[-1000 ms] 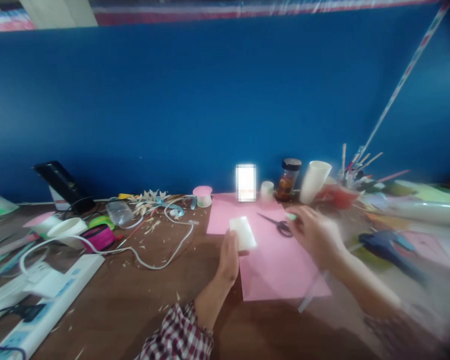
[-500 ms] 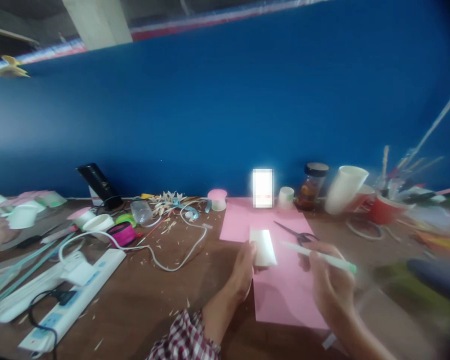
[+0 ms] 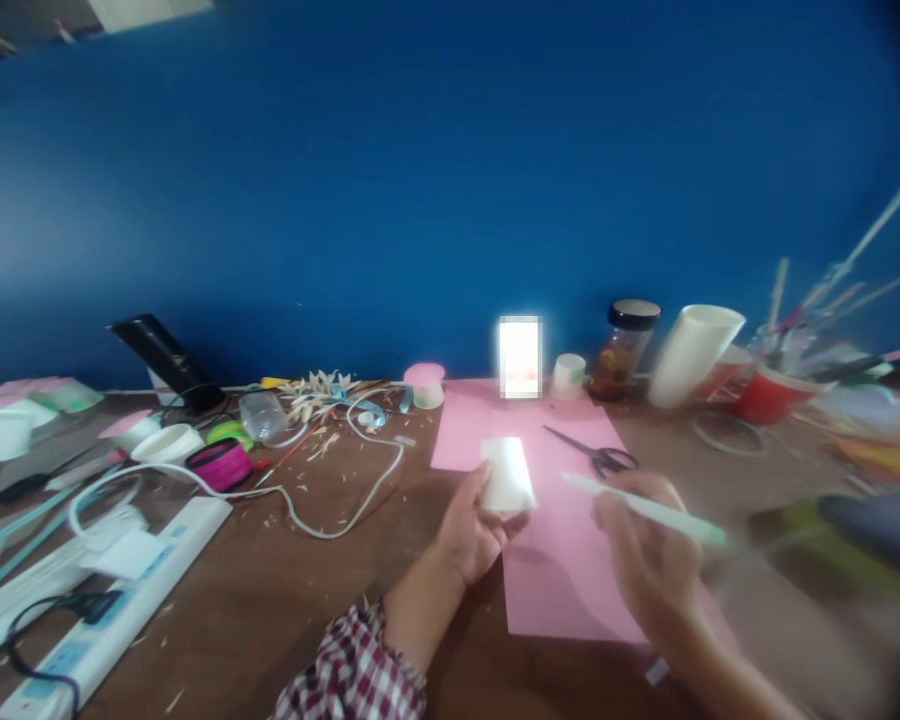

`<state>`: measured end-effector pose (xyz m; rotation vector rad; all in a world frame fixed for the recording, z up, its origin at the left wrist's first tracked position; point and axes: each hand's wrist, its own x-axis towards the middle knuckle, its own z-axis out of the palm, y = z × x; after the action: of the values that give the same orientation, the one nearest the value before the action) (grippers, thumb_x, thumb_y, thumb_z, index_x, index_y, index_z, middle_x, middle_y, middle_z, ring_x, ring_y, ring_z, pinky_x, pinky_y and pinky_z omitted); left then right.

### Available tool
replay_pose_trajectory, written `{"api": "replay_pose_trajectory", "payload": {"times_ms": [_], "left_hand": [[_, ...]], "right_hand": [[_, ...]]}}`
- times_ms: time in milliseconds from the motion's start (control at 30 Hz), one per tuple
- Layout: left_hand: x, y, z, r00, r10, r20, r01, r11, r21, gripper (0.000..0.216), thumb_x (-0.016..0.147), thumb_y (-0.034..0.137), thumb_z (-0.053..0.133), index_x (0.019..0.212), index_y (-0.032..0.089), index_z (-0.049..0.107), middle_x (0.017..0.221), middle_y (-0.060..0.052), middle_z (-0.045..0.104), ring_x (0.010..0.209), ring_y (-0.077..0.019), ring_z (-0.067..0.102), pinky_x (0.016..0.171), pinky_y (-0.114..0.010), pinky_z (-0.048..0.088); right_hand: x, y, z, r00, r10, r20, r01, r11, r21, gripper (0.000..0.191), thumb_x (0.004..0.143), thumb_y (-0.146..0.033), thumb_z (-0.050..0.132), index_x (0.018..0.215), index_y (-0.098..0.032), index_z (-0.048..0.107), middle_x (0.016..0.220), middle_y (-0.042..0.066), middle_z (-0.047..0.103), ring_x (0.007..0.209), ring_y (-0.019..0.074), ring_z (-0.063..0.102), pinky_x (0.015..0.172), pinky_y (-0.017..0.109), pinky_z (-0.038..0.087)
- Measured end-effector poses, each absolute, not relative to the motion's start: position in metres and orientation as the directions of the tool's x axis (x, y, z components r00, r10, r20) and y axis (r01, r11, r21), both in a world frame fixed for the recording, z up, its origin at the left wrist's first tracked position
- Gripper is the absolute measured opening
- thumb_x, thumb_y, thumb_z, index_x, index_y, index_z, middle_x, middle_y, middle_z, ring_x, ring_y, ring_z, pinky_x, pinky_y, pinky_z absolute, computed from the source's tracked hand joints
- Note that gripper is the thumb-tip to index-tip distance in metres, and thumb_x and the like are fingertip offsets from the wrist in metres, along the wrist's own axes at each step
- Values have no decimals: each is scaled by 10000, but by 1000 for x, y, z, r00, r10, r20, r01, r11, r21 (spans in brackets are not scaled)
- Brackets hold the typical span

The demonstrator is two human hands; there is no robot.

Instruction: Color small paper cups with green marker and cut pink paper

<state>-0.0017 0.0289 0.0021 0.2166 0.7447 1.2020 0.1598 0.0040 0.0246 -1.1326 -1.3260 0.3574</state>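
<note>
Two hands over a pink sheet, one with a white piece and one with a slim stick.

The left hand (image 3: pixel 469 525) grips a small white piece (image 3: pixel 507 474) between thumb and fingers, holding it just above the pink sheet (image 3: pixel 562 575) that lies flat on the brown surface (image 3: pixel 285 600). The right hand (image 3: pixel 645 560) is closed around a thin white stick (image 3: pixel 645 505) with a greenish end; the stick points leftward toward the white piece, near it but apart. Scissors (image 3: pixel 596 456) lie on the sheet beyond both hands. A white cable (image 3: pixel 345 510) and a power strip (image 3: pixel 120 610) lie well off to the left.
</note>
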Motion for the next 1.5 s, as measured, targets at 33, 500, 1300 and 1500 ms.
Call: {"api": "replay_pose_trajectory", "payload": {"times_ms": [33, 500, 1300, 1500], "left_hand": [[-2, 28, 1, 181, 899, -398, -742, 390, 544, 377, 781, 414, 634, 1015, 120, 607, 870, -87, 643, 745, -179, 625, 687, -311, 531], [0, 29, -3, 357, 838, -413, -664, 539, 519, 391, 813, 392, 543, 975, 48, 638, 840, -167, 655, 831, -200, 632, 655, -230, 514], [3, 31, -10, 239, 930, -279, -761, 358, 542, 295, 837, 329, 541, 981, 88, 631, 934, -124, 669, 853, -195, 620, 901, -337, 468], [5, 30, -3, 197, 922, -333, -758, 358, 545, 308, 832, 323, 576, 1000, 67, 609, 912, -126, 670, 846, -190, 625, 869, -309, 485]], "right_hand": [[159, 3, 25, 278, 783, 556, 350, 457, -818, 75, 852, -263, 545, 809, -203, 530, 564, -28, 548, 461, 106, 511, 418, 206, 406], [154, -5, 19, 180, 828, 532, 214, 495, -842, 99, 898, -269, 494, 904, -191, 555, 631, -6, 576, 529, 112, 537, 471, 223, 451], [156, 0, 16, 136, 864, 484, 318, 425, -847, 108, 903, -263, 476, 973, -199, 529, 698, -4, 568, 560, 120, 534, 488, 230, 458], [156, 0, 15, 136, 856, 499, 336, 434, -836, 95, 900, -264, 484, 961, -209, 532, 693, -11, 561, 574, 119, 531, 507, 225, 463]]}}
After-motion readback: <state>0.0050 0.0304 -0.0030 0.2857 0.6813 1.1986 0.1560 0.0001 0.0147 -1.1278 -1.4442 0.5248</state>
